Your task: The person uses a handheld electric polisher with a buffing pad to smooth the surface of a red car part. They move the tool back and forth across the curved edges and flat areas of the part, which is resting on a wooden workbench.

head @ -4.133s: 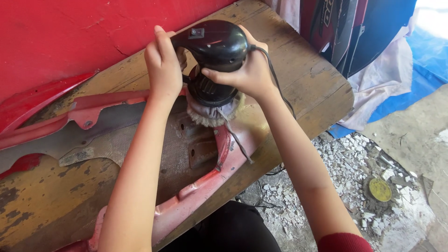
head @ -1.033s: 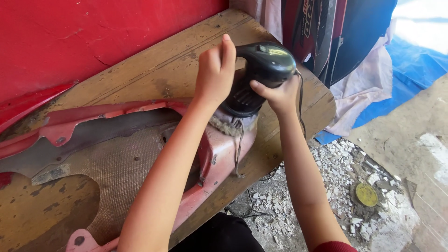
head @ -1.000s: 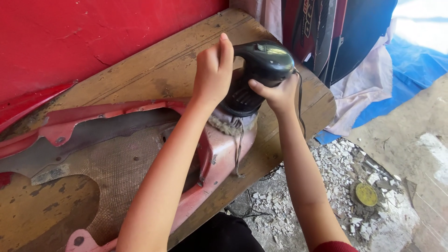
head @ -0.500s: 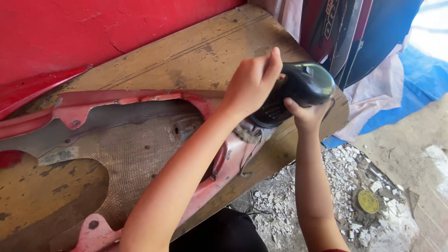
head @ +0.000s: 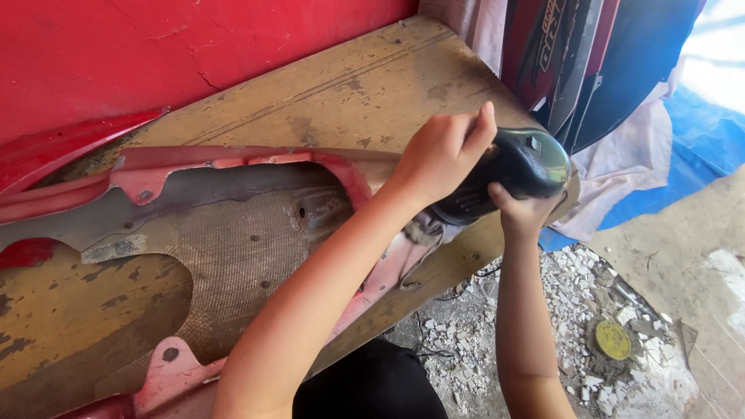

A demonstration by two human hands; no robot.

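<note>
Both hands are gripping a black sander (head: 518, 169): left hand (head: 442, 152) on top, right hand (head: 524, 212) beneath, fingers wrapped tight, working the red panel (head: 233, 233) edge on the wooden surface (head: 334, 85); flat, steady pressure is probably serving best.

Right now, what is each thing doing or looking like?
Left hand: gripping the top of the sander.
Right hand: holding the sander from below.
Sander: held in both hands, tilted, pad end pressed on the red panel's edge.
Red panel: lying flat on the bench, paint worn off in patches.
Wooden bench: scuffed and stained.
Yellow disc: lying on the rubble-strewn floor.
</note>
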